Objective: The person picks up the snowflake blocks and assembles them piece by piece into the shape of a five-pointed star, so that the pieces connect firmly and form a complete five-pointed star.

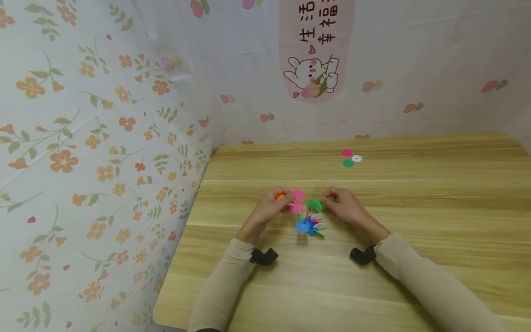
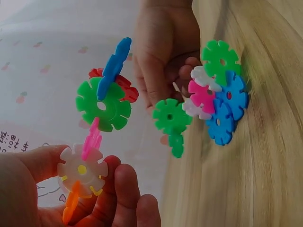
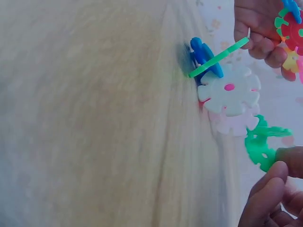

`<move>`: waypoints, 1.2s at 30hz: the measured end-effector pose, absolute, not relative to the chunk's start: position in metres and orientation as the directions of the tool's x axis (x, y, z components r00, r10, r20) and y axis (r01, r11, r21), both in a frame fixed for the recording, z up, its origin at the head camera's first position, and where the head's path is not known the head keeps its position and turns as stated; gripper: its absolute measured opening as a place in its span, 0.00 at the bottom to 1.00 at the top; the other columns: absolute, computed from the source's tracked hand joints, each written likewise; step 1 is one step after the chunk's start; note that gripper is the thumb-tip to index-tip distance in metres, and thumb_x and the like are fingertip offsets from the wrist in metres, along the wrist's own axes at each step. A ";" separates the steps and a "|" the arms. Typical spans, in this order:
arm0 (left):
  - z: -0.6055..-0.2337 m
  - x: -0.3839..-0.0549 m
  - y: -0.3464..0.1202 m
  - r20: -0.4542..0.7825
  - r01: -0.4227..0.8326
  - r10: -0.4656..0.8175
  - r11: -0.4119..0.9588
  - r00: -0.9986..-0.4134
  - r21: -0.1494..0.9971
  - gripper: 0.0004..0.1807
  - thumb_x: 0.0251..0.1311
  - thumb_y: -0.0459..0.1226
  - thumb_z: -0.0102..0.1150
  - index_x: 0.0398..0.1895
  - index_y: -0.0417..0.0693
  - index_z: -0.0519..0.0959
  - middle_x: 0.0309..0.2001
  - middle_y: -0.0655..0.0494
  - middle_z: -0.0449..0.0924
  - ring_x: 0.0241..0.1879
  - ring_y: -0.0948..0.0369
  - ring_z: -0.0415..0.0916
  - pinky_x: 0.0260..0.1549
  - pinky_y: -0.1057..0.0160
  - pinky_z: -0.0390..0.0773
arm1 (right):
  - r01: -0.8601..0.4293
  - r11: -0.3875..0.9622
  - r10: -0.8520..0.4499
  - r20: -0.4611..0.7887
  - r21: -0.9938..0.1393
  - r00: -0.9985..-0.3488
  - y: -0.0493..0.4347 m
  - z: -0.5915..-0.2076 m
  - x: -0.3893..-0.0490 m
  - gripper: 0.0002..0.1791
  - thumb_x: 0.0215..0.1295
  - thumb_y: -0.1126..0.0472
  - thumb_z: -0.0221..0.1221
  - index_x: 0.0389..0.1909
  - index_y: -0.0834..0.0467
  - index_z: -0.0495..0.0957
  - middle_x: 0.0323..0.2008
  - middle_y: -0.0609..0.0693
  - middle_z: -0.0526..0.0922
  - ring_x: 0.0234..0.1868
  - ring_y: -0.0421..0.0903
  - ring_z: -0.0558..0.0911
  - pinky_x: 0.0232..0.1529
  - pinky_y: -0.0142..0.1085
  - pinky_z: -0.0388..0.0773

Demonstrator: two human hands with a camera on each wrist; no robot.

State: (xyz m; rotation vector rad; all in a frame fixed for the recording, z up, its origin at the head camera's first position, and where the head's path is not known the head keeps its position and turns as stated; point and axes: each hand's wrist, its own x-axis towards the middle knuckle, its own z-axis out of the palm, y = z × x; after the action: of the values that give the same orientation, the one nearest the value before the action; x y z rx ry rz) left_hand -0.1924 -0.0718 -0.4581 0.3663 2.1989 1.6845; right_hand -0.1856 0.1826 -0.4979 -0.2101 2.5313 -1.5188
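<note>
My left hand [image 1: 265, 210] pinches a chain of notched plastic snowflake discs [image 2: 118, 111] by its white disc [image 2: 70, 163]. An orange disc [image 2: 71, 205] and a pink disc [image 2: 92, 142] slot into the white one. Green, red and blue discs make up the chain's far end. Between thumb and forefinger, my right hand [image 1: 346, 205] pinches two joined green discs [image 3: 258, 147]. Between the hands, low over the table, sits a cluster of joined blue, white, pink and green discs [image 1: 304, 226]. The green pair overlaps the cluster's white disc [image 2: 196, 109] in the left wrist view.
Three loose discs lie farther back on the wooden table [image 1: 435, 207]: a pink disc [image 1: 347, 152], a white disc [image 1: 356, 158] and a green disc [image 1: 348, 163]. Patterned cloth [image 1: 249, 69] hangs behind the table and along its left side. Black wrist mounts [image 1: 265, 257] jut from both forearms.
</note>
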 end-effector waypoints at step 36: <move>-0.448 -0.176 -0.019 -0.052 0.031 0.482 0.163 -0.875 0.986 0.13 0.70 0.43 0.60 0.48 0.43 0.78 0.47 0.51 0.81 0.38 0.57 0.84 0.44 0.50 0.83 | 0.015 -0.350 -0.009 -0.013 -0.936 -1.000 0.176 -0.458 -0.163 0.06 0.75 0.62 0.56 0.41 0.60 0.70 0.37 0.50 0.79 0.41 0.43 0.85 0.48 0.34 0.81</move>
State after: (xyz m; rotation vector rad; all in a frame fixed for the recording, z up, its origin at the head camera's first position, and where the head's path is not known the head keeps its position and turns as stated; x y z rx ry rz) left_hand -0.1761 -0.0193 -0.4480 0.4885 2.0925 1.7604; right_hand -0.1627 0.1759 -0.4584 0.0090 1.7822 -2.5696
